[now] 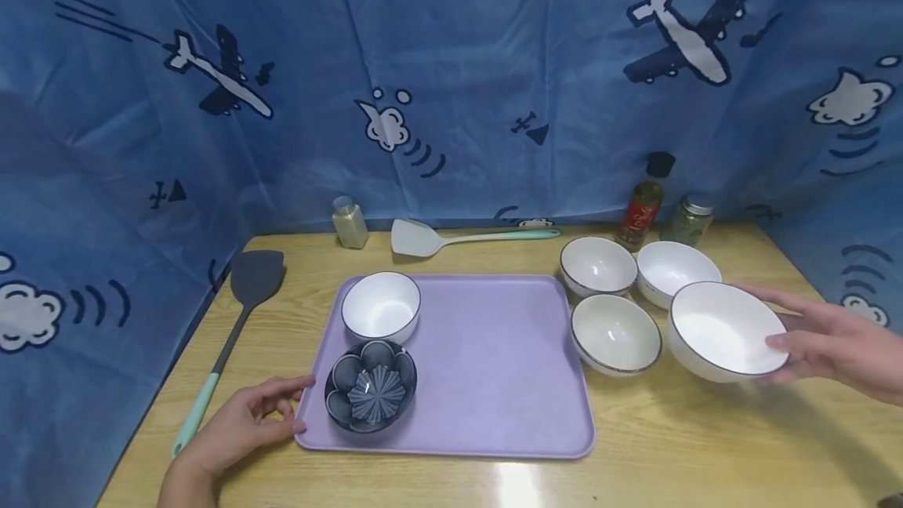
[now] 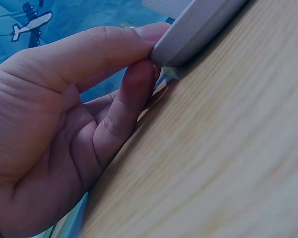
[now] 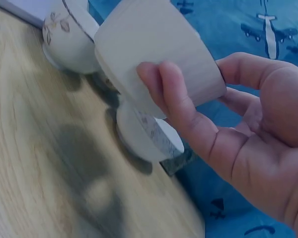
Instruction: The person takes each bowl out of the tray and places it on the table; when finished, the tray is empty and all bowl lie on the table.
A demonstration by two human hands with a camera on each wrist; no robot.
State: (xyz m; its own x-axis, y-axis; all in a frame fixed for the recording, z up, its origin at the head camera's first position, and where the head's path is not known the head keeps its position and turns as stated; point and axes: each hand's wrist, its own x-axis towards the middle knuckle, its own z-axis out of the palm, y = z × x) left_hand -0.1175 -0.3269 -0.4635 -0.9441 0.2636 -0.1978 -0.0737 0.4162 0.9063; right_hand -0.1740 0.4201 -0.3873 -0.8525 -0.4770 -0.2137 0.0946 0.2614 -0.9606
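At the right, my right hand (image 1: 828, 339) grips a white bowl (image 1: 723, 328) with a thin dark rim, thumb at the rim and fingers under its side. In the right wrist view the bowl (image 3: 154, 49) is off the table and tilted. My left hand (image 1: 240, 422) pinches the left edge of a lilac tray (image 1: 494, 367) near its front corner; the left wrist view shows the thumb on the tray rim (image 2: 188, 37). On the tray's left side stand a white bowl (image 1: 381, 308) and, in front of it, a dark fluted bowl (image 1: 374, 386).
Three white bowls, one at the front (image 1: 616, 334), stand right of the tray. Behind them are a red-labelled bottle (image 1: 642, 206) and a jar (image 1: 690, 219). A white spatula (image 1: 423, 240) and shaker (image 1: 349, 223) lie behind the tray; a dark turner (image 1: 243, 312) lies left.
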